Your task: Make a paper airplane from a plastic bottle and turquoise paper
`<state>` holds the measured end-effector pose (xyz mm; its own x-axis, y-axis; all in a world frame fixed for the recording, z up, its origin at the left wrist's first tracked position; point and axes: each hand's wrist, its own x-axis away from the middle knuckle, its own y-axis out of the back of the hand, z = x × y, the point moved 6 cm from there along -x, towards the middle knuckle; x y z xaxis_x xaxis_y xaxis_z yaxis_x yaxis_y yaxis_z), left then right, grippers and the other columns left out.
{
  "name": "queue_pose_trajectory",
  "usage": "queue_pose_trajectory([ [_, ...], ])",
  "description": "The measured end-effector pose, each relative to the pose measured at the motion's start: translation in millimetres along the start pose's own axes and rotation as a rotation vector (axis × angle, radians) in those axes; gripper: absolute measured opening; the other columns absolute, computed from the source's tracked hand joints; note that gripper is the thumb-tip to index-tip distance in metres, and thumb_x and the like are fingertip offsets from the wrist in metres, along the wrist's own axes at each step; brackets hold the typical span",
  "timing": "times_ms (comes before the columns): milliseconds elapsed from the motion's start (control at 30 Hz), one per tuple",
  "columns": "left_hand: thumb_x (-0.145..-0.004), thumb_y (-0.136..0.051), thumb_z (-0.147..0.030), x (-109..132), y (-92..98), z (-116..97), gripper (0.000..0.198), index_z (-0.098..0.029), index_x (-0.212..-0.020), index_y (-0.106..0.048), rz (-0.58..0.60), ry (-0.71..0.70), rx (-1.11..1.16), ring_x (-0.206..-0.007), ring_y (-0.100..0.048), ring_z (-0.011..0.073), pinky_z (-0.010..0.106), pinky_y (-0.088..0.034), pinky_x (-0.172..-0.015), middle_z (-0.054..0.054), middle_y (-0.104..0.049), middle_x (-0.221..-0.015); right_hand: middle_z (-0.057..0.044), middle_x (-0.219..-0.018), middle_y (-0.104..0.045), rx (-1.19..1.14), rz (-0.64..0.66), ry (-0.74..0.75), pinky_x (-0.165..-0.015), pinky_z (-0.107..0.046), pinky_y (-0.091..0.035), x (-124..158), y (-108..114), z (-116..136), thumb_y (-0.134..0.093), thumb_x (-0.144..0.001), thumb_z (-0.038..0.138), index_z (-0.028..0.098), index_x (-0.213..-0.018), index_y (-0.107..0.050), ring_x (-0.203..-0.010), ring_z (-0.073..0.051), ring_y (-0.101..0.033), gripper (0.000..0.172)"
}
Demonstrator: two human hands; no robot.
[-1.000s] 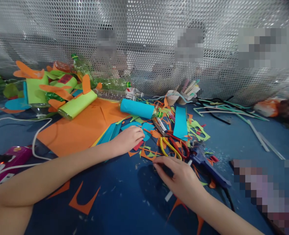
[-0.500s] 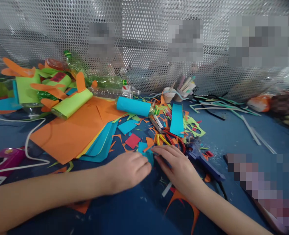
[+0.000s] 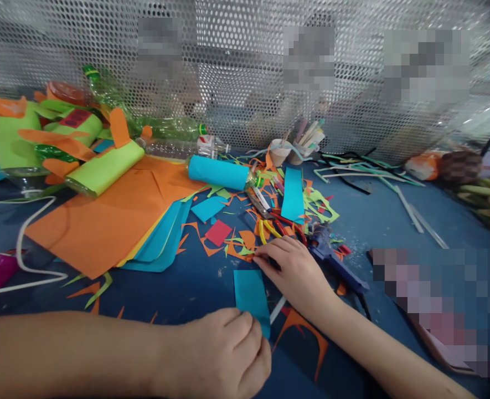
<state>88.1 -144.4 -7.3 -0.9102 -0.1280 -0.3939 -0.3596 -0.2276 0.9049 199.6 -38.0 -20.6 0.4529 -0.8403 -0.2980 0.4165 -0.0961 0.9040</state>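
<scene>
My left hand (image 3: 223, 352) is low in the view, fingers closed and pinching the near end of a blue paper strip (image 3: 251, 293) that lies on the blue table (image 3: 195, 288). My right hand (image 3: 297, 271) rests just right of the strip, fingers curled against the table at the edge of a heap of paper scraps; what lies under its fingertips is hidden. Yellow and red scissors (image 3: 276, 224) and a blue glue gun (image 3: 331, 257) lie beside that hand.
Orange paper sheets (image 3: 103, 221) over blue sheets cover the left. Bottles wrapped in green (image 3: 103, 169) and blue paper (image 3: 220, 173) lie behind, with cups of sticks (image 3: 300, 144). A white cord (image 3: 24, 249) and pink device are far left. A perforated metal screen backs the table.
My left hand came back from the scrap pile toward me, dragging the blue paper strip with it. My right hand shifted a little forward to the pile's edge. The camera turned slightly right.
</scene>
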Motion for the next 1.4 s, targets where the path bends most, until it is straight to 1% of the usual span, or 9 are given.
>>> queue_pose_trajectory([
  [133, -0.084, -0.043, -0.013, 2.2, -1.0, 0.3, 0.025, -0.007, -0.100, -0.062, -0.026, 0.002, 0.063, -0.077, -0.062, 0.0221, 0.033, -0.053, -0.068, 0.012, -0.068, -0.089, -0.003, -0.082, -0.067, -0.019, 0.003, -0.012, -0.081, -0.037, -0.046, -2.9, 1.0, 0.4, -0.056, -0.086, 0.021, 0.020, -0.084, -0.065, -0.083, -0.020, -0.060, 0.009],
  [233, -0.087, -0.049, -0.026, 4.2, -0.1, 6.8, 0.027, -0.007, -0.102, -0.062, -0.085, 0.066, 0.076, -0.085, -0.061, 0.0234, 0.033, -0.052, -0.076, 0.012, -0.067, -0.095, -0.002, -0.085, -0.068, -0.005, -0.034, -0.043, -0.078, -0.033, -0.047, -5.5, 23.2, -2.2, -0.054, -0.087, 0.022, 0.021, -0.089, -0.065, -0.081, -0.018, -0.062, 0.012],
  [400, -0.087, -0.046, -0.041, 10.8, -3.3, 17.3, 0.038, -0.008, -0.099, -0.061, -0.113, 0.283, 0.103, -0.097, -0.059, 0.0281, 0.036, -0.050, -0.083, 0.016, -0.066, -0.102, -0.010, -0.089, -0.068, 0.449, -0.045, -0.096, -0.071, -0.037, -0.047, 12.1, 69.1, -26.5, -0.045, -0.088, 0.025, 0.015, -0.094, -0.062, -0.078, -0.024, -0.062, 0.020],
  [467, -0.087, -0.044, -0.044, 13.2, -6.8, 18.9, 0.042, -0.008, -0.102, -0.060, -0.088, 0.338, 0.113, -0.101, -0.058, 0.0301, 0.038, -0.049, -0.084, 0.018, -0.065, -0.106, -0.016, -0.094, -0.067, 0.681, 0.109, 0.007, -0.069, -0.040, -0.046, 28.0, 61.5, -36.5, -0.041, -0.086, 0.017, 0.013, -0.089, -0.063, -0.082, -0.029, -0.061, 0.023],
  [600, -0.087, -0.044, -0.046, 14.2, -10.8, 20.6, 0.045, -0.007, -0.106, -0.059, -0.073, 0.359, 0.131, -0.108, -0.055, 0.0314, 0.037, -0.048, -0.086, 0.020, -0.062, -0.112, -0.020, -0.096, -0.065, 0.892, 0.200, 0.038, -0.070, -0.039, -0.046, 53.3, 39.5, -54.8, -0.046, -0.082, 0.015, 0.011, -0.082, -0.064, -0.083, -0.030, -0.060, 0.018],
  [900, -0.088, -0.043, -0.044, 14.6, -17.9, 23.5, 0.050, -0.005, -0.118, -0.055, -0.027, 0.382, 0.189, -0.116, -0.050, 0.0301, 0.037, -0.044, -0.095, 0.018, -0.060, -0.119, -0.013, -0.074, -0.055, 0.911, 0.262, 0.026, -0.063, -0.037, -0.040, 50.5, 37.3, -54.6, -0.046, -0.082, 0.010, 0.017, -0.069, -0.059, -0.076, -0.030, -0.050, 0.020],
  [1100, -0.090, -0.040, -0.043, 14.4, -24.6, 29.5, 0.054, -0.008, -0.132, -0.044, 0.169, 0.417, 0.292, -0.126, -0.040, 0.0322, 0.044, -0.041, -0.099, 0.018, -0.048, -0.134, -0.014, -0.089, -0.051, 0.460, -0.101, -0.219, -0.066, -0.038, -0.049, 43.4, 60.3, -41.9, -0.043, -0.087, 0.025, 0.013, -0.099, -0.048, -0.081, -0.028, -0.053, 0.018],
  [1267, -0.091, -0.037, -0.044, 14.5, -28.3, 31.7, 0.058, -0.010, -0.138, -0.034, 0.244, 0.467, 0.345, -0.130, -0.034, 0.0307, 0.043, -0.038, -0.102, 0.016, -0.039, -0.140, -0.011, -0.096, -0.062, 0.003, -0.118, -0.193, -0.078, -0.037, -0.052, 44.2, 46.2, -12.7, -0.046, -0.088, 0.034, 0.020, -0.102, -0.052, -0.093, -0.026, -0.061, 0.021],
  [1400, -0.092, -0.035, -0.045, 15.7, -30.2, 28.8, 0.060, -0.006, -0.137, -0.034, 0.246, 0.448, 0.333, -0.132, -0.030, 0.0323, 0.042, -0.036, -0.104, 0.019, -0.036, -0.142, -0.006, -0.087, -0.071, -0.296, 0.010, -0.377, -0.075, -0.036, -0.056, 50.1, 33.9, -10.8, -0.045, -0.088, 0.042, 0.020, -0.093, -0.064, -0.088, -0.026, -0.066, 0.030],
])
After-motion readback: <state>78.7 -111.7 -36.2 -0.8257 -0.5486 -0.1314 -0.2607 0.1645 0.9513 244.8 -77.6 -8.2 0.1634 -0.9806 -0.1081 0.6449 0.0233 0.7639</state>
